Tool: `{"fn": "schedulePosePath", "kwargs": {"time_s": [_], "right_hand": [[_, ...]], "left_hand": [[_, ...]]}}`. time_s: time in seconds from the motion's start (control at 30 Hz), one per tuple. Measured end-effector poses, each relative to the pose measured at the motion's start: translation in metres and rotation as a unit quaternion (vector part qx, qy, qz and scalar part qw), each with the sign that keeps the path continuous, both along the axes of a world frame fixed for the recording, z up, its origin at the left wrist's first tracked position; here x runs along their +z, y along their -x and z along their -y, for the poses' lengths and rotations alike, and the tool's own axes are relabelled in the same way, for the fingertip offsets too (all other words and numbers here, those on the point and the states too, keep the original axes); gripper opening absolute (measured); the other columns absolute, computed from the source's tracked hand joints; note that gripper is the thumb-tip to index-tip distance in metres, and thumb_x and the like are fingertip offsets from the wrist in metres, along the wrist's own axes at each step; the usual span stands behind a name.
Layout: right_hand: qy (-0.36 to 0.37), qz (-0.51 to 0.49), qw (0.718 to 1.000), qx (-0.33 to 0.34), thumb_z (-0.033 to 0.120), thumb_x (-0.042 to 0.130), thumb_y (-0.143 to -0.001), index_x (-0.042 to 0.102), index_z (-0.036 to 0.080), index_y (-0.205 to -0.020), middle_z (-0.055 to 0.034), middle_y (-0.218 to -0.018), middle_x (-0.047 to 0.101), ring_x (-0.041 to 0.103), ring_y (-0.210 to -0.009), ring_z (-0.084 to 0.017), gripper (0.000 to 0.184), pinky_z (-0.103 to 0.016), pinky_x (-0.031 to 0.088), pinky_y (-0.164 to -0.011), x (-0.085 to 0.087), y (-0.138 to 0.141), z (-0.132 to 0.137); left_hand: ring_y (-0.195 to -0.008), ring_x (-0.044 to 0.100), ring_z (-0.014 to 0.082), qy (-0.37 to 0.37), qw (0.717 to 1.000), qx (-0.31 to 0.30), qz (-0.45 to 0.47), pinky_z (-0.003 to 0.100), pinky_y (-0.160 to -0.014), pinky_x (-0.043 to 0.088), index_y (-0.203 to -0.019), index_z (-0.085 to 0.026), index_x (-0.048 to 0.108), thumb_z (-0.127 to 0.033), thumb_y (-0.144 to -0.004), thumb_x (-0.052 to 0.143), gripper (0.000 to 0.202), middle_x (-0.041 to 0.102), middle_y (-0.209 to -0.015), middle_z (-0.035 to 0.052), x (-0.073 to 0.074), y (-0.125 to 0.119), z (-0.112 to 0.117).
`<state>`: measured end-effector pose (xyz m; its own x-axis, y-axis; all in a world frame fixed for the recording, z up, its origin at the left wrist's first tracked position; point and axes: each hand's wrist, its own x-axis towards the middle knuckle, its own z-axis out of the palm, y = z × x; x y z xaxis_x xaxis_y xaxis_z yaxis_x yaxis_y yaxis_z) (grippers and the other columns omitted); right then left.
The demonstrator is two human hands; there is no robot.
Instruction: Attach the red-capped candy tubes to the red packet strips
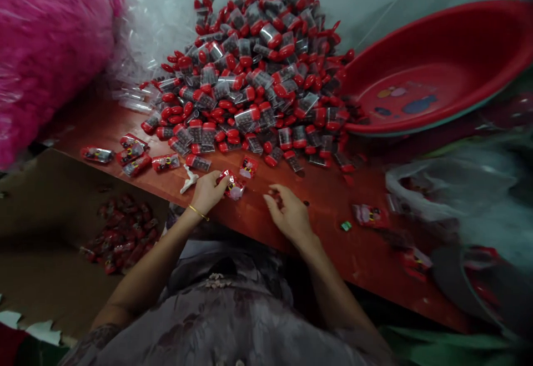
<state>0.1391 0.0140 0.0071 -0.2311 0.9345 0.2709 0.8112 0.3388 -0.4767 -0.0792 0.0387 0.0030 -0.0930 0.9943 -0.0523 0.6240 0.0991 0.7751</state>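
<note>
My left hand point(210, 192) pinches a small red printed plastic packet point(234, 187) with a cartoon figure on it, just above the table's front edge. To the right of it, my right hand point(289, 210) hovers over the tabletop, thumb and forefinger apart and the other fingers curled. Nothing shows between its fingertips. Beyond the hands lies a flat red printed piece point(248, 167). Behind that rises a big heap of small clear tubes with red caps point(250, 88), filled with dark bits. A crumpled white scrap point(189, 179) rests beside my left hand.
Several printed packets point(133, 155) lie at the left on the red table point(266, 227). Below them, a brown box point(50, 205) holds more packets. A pink-filled bag point(54, 49) stands at back left, a red basin point(458, 49) at back right. Clear plastic bags point(470, 188) crowd the right.
</note>
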Motion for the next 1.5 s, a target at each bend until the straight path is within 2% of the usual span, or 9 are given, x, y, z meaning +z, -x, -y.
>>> {"fn": "schedulePosePath", "kwargs": {"time_s": [0.23,0.33,0.5,0.87,0.97,1.1,1.27,1.37,1.5], "right_hand": [[0.092,0.088,0.992,-0.029,0.043,0.045,-0.091,0.062,0.018,-0.104,-0.0082,-0.096,0.066,0.059,-0.088,-0.021,0.033,-0.03,0.043,-0.074,-0.001,0.053,-0.03],[0.036,0.107,0.991,-0.069,0.043,0.045,-0.091,0.06,0.017,-0.113,-0.0107,-0.103,0.064,0.056,-0.091,-0.022,0.037,-0.031,0.042,-0.075,-0.005,0.048,-0.045],[-0.032,0.146,0.989,-0.01,0.046,0.053,-0.087,0.065,0.021,-0.108,-0.0096,-0.104,0.062,0.051,-0.088,-0.023,0.035,-0.032,0.041,-0.069,-0.017,0.044,-0.063],[-0.166,0.135,0.977,0.008,0.027,0.049,-0.091,0.071,0.02,-0.091,-0.0044,-0.086,0.068,0.049,-0.074,-0.017,0.023,-0.03,0.031,-0.067,-0.028,0.038,-0.067],[-0.226,0.129,0.966,0.015,0.027,0.048,-0.092,0.07,0.021,-0.095,-0.0036,-0.087,0.069,0.05,-0.074,-0.016,0.023,-0.032,0.029,-0.072,-0.014,0.037,-0.057],[-0.23,0.122,0.963,0.062,0.027,0.047,-0.092,0.068,0.024,-0.104,-0.0054,-0.093,0.069,0.052,-0.079,-0.017,0.024,-0.036,0.028,-0.08,0.005,0.043,-0.037],[-0.188,-0.012,0.982,0.017,0.035,0.051,-0.089,0.064,0.023,-0.112,-0.0098,-0.103,0.066,0.056,-0.09,-0.02,0.029,-0.04,0.032,-0.089,0.01,0.047,-0.023],[-0.07,-0.221,0.97,-0.066,0.044,0.046,-0.089,0.06,0.018,-0.116,-0.0133,-0.108,0.064,0.059,-0.09,-0.021,0.04,-0.037,0.042,-0.084,0.006,0.043,-0.024],[0.151,-0.443,0.883,-0.015,0.05,0.048,-0.084,0.065,0.018,-0.098,-0.006,-0.089,0.069,0.061,-0.078,-0.017,0.039,-0.03,0.048,-0.074,0.002,0.051,-0.025]], "left_hand": [[-0.081,0.062,0.0252,-0.002,0.958,-0.024,-0.285,0.032,-0.068,0.041,-0.092,-0.014,0.062,-0.039,-0.089,0.042,0.032,0.065,-0.083,0.0123,0.008,-0.001,-0.002],[-0.089,0.061,0.0263,-0.052,0.955,-0.006,-0.291,0.034,-0.074,0.044,-0.112,-0.011,0.056,-0.038,-0.089,0.044,0.037,0.061,-0.101,0.0166,0.004,-0.003,0.002],[-0.103,0.056,0.0287,-0.133,0.96,0.029,-0.246,0.039,-0.085,0.044,-0.12,-0.01,0.053,-0.036,-0.089,0.043,0.041,0.055,-0.115,0.0201,0.006,-0.006,0.014],[-0.085,0.058,0.0256,-0.146,0.954,-0.054,-0.257,0.037,-0.08,0.042,-0.093,-0.015,0.067,-0.038,-0.091,0.039,0.036,0.066,-0.085,0.0127,0.024,-0.004,0.005],[-0.089,0.059,0.0257,-0.161,0.969,-0.042,-0.184,0.038,-0.084,0.042,-0.096,-0.014,0.067,-0.039,-0.089,0.044,0.035,0.068,-0.093,0.0141,0.026,-0.008,0.005],[-0.076,0.062,0.0201,-0.094,0.991,-0.017,0.093,0.031,-0.07,0.046,-0.086,-0.015,0.068,-0.05,-0.084,0.048,0.041,0.07,-0.082,0.0086,0.026,-0.017,0.003],[-0.044,0.044,0.0084,0.017,0.927,0.07,0.369,0.021,-0.043,0.035,-0.058,-0.015,0.06,-0.054,-0.064,0.067,0.041,0.052,-0.049,-0.0032,0.025,-0.018,-0.008],[-0.043,0.041,0.0066,0.033,0.89,0.126,0.438,0.02,-0.042,0.033,-0.057,-0.015,0.057,-0.052,-0.057,0.073,0.04,0.049,-0.048,-0.0045,0.026,-0.017,-0.008],[-0.045,0.042,0.0061,0.026,0.876,0.112,0.469,0.02,-0.045,0.034,-0.055,-0.014,0.057,-0.051,-0.058,0.073,0.041,0.052,-0.05,-0.0035,0.025,-0.027,-0.001]]}}
